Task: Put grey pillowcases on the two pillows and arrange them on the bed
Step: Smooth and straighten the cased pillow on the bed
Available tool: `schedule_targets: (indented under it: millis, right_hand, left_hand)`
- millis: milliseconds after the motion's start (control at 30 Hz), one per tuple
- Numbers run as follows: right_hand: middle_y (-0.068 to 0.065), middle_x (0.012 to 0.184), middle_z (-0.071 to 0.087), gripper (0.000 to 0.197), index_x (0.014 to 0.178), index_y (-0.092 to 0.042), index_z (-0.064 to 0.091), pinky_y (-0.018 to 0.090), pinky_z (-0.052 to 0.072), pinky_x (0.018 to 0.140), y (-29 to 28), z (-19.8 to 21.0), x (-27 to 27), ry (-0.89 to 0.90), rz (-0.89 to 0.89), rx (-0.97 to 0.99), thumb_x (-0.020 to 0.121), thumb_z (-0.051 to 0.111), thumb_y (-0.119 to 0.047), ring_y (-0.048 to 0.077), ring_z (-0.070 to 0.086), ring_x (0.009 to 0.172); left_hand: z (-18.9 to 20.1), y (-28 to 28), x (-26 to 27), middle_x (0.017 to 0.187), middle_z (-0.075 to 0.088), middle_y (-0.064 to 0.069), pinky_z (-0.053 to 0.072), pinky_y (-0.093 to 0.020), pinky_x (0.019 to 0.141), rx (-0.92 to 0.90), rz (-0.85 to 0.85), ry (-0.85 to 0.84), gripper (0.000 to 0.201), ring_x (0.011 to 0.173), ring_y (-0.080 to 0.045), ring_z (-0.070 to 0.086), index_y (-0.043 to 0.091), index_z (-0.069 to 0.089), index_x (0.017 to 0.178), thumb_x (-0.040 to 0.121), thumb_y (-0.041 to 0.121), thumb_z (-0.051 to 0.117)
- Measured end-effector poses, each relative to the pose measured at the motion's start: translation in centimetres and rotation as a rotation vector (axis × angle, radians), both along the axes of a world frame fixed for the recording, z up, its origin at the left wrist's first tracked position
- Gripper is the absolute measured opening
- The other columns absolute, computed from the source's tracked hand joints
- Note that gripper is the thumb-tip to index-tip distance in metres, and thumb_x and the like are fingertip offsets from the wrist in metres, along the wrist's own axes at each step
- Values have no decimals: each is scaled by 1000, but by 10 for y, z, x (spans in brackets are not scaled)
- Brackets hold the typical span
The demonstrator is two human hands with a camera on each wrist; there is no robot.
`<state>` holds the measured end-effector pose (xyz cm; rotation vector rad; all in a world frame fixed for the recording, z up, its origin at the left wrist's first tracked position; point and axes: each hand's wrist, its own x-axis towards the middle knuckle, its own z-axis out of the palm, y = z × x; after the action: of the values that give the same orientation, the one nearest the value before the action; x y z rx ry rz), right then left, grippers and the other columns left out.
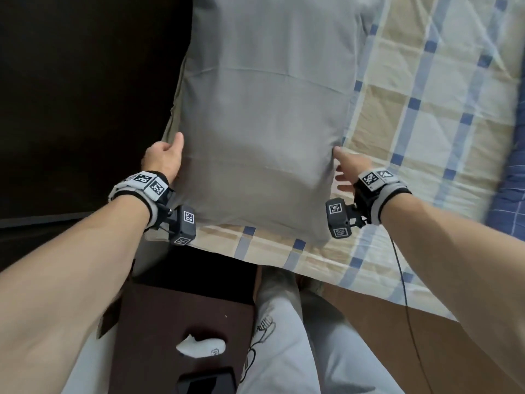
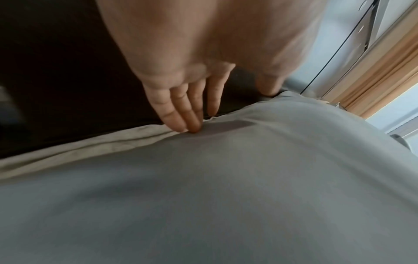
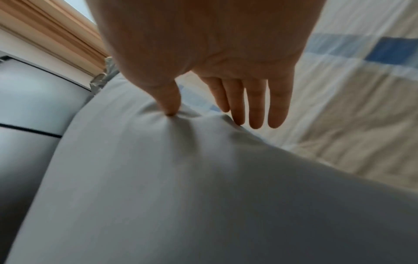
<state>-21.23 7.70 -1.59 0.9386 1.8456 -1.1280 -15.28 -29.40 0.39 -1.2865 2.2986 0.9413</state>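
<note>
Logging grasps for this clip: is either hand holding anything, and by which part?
Neither grips. The left hand and right hand press straight fingers against opposite side edges of the grey-cased pillow.

A home bedroom: a bed [image 1: 426, 109] with checked sheet, beside a dark nightstand [image 1: 170, 322].

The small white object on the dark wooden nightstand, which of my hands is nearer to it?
Left. The left hand rests on the grey pillow's left edge, above the white object on the nightstand. The right hand touches the pillow's far edge, farther away.
</note>
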Motion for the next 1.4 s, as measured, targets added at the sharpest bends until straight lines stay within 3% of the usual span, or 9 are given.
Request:
schedule_targets:
  millis: [167,333,467,600,800,933,1100,1267,1400]
  right_hand:
    - [3,107,70,108,113,-23,65,55,55,84,-6,-36,-49,44,-67,-99,25,74,-86,31,69,92]
    - [8,92,73,67,102,-12,66,32,57,61,-44,2,-72,74,25,-53,48,86,-47,29,71,78]
    - [15,92,73,67,90,-9,66,55,57,78,-50,14,-104,170,-40,-90,27,82,-22,38,70,84]
    - [15,93,72,50,85,-7,66,56,58,78,-56,63,-134,284,-83,-159,36,79,-10,33,70,86]
    - [17,81,73,19,62,-10,68,62,55,77,-61,117,-164,387,-197,-196,49,77,0,42,70,87]
    - [8,89,75,39,82,-17,72,53,58,79,-50,72,-166,412,-188,-179,44,78,-9,34,71,88]
    - [6,86,69,32,91,-14,60,26,49,49,-42,44,-117,216,69,-60,69,81,-23,18,64,69]
    - [10,98,65,42,106,-11,57,38,59,68,-17,-3,-56,-108,233,-44,78,75,-37,27,67,74]
    - [15,76,55,18,89,-10,54,31,52,49,-12,-11,-29,-217,136,-150,82,63,4,22,54,46]
  left_hand:
    - [-12,12,-50,137,55,-4,41,-38,108,224,-47,-27,120,122,-24,55,12,45,139,49,90,57]
    - [-7,32,-95,118,67,-4,52,-42,96,398,96,126,95,103,-24,67,16,56,123,44,61,87]
    - [7,27,-144,111,71,-1,51,-45,96,484,-63,201,75,102,-25,67,26,61,112,42,23,85]
    - [78,39,-182,108,69,-8,50,-46,96,408,-195,299,54,99,-24,65,14,59,103,51,8,71]
    - [124,21,-229,123,66,2,47,-39,104,407,-229,453,96,114,-17,63,28,51,135,42,18,74]
    - [124,31,-218,122,66,-1,46,-33,105,387,-249,477,79,115,-20,62,19,49,138,65,3,72]
    - [40,7,-150,137,54,-9,40,-24,100,129,-218,62,69,122,-25,54,10,39,143,81,10,69]
    - [-29,-22,-92,122,63,-15,52,-43,95,36,-277,-240,64,108,-35,63,15,45,133,71,9,57]
    - [-42,-27,-77,71,60,-20,57,-50,49,156,-166,-311,45,53,-31,64,16,45,112,74,-8,51]
